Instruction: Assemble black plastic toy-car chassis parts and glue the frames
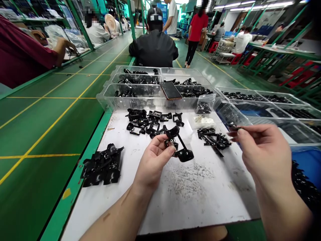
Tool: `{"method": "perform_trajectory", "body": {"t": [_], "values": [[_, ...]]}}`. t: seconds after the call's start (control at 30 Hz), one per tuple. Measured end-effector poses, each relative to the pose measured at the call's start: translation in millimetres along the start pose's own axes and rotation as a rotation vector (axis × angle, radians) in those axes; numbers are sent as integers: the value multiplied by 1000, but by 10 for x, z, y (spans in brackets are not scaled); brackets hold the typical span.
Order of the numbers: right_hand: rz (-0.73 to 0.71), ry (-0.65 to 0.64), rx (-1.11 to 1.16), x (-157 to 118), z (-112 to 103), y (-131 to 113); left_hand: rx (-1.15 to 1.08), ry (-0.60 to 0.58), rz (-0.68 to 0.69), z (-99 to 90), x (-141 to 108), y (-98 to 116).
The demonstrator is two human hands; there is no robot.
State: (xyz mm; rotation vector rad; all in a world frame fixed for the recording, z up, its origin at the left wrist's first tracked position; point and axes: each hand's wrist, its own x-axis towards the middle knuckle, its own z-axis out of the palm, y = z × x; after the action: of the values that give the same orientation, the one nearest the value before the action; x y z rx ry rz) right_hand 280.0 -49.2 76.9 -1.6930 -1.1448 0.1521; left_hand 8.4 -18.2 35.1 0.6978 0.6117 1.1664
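Observation:
My left hand is closed around a black plastic frame part, held up over the white board with its curved end and thin bar showing. To the right, my right hand pinches a small dark piece, mostly hidden by the fingertips. Below that hand lies a heap of slim black parts. Beyond my left hand is a loose group of black plastic frames. A stack of curved black parts sits at the board's left side.
Clear plastic divided trays of black parts stand along the board's far edge, with a phone resting on them. More divided trays are on the right. A green conveyor runs along the left. A person in black sits ahead.

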Motion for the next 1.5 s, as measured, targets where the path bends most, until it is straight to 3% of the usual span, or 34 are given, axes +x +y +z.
{"method": "perform_trajectory", "body": {"t": [0.07,0.13,0.2,0.33,0.5,0.7,0.83,1.07,1.5], "values": [[-14,-143,272,-83,194,-218,-7,-7,22,9,-9,15],[-68,-359,335,-193,403,-377,-30,15,45,2,-1,22],[-134,-474,324,-307,567,-444,-52,58,71,-16,23,23],[-168,-453,376,-472,655,-323,-2,126,130,-61,78,5],[-195,-531,451,-578,567,-155,179,31,155,-68,42,-53],[-316,-568,281,-572,575,-349,526,-16,184,-61,-91,-93],[-319,-606,255,-531,601,-393,649,-10,212,-60,-122,-98],[-313,-674,262,-519,635,-368,702,-46,260,-81,-145,-98],[-231,-645,320,-512,617,-407,665,-88,348,-55,-146,-120]]}}
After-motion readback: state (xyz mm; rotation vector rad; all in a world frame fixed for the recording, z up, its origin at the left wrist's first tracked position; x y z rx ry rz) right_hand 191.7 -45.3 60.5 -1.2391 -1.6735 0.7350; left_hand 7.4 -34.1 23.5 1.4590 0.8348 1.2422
